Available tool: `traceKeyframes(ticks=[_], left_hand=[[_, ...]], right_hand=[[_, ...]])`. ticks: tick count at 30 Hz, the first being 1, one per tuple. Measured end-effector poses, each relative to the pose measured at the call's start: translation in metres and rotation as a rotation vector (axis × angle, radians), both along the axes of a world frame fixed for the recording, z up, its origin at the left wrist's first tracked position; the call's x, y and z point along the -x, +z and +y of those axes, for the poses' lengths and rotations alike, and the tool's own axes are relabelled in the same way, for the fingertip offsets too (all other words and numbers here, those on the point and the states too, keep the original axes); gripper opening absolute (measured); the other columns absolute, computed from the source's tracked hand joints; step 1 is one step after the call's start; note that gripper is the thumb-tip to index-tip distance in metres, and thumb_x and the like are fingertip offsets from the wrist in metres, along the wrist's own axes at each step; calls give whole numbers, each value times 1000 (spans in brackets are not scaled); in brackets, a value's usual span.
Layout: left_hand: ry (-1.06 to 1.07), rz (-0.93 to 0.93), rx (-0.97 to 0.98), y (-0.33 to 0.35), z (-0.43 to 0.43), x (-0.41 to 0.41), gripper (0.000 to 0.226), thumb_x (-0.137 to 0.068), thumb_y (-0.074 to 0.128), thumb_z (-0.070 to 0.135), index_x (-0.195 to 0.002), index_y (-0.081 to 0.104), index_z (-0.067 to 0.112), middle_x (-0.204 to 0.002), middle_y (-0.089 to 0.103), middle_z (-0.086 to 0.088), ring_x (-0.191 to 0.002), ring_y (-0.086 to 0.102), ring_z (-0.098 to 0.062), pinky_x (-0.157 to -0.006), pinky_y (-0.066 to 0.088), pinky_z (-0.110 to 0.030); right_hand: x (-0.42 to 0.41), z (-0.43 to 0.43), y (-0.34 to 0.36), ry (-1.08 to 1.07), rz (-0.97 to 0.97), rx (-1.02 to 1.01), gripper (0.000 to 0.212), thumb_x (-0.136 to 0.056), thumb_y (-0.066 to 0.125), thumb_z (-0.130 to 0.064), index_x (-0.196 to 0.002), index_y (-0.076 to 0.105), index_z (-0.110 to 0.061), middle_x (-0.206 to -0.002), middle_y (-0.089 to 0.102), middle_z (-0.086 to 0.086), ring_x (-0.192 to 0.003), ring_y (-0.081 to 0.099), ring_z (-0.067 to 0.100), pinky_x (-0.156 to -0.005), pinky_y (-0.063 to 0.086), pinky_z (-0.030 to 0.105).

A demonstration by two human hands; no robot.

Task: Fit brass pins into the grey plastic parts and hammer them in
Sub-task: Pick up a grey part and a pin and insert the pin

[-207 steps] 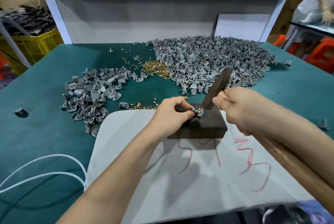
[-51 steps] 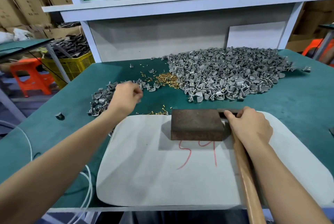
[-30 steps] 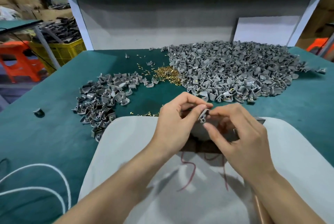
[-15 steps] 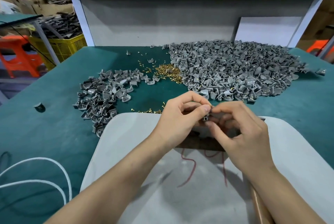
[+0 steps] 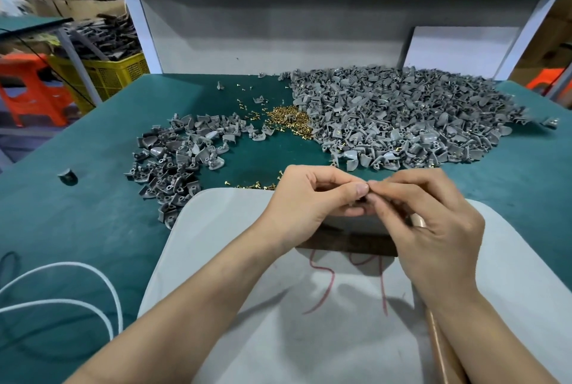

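Over the dark block (image 5: 349, 245) at the front of the bench (image 5: 77, 222): pinching a small grey part (image 5: 360, 199) between both grips.
Pinched narrow by left grip (image 5: 309, 201) and right grip (image 5: 433, 225), fingertip to fingertip; cannot see the brass pin, so cannot tell its direction or long axis. Likely light, stiff, easy to drop; best held by the flat sides, keeping the hole free.
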State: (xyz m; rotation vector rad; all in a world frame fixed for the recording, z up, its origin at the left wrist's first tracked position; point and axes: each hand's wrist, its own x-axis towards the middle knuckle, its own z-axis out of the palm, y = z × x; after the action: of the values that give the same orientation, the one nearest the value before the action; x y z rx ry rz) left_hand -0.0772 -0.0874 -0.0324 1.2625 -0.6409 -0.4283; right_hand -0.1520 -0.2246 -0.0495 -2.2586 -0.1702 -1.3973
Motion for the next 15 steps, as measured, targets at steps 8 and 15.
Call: traceKeyframes(ticks=[8,15], left_hand=[[-71,6,-91,2,4,-2,21,-85,63,-3,-99,71,9,-81,73,0,-77,67,-5,-75,54,-17],[-114,10,-75,3,6,-2,27,-90,57,-1,-110,65,15,-81,71,1,-77,69,-8,-70,54,-16]], right_hand=[[-2,1,0,41,18,-105,2,-77,68,-6,-78,67,-6,-83,55,-1,-67,52,7,-61,44,17],[-1,2,2,117,74,-189,5,-77,65,-4,-78,63,-9,-80,54,-4,-69,54,6,-58,47,25]])
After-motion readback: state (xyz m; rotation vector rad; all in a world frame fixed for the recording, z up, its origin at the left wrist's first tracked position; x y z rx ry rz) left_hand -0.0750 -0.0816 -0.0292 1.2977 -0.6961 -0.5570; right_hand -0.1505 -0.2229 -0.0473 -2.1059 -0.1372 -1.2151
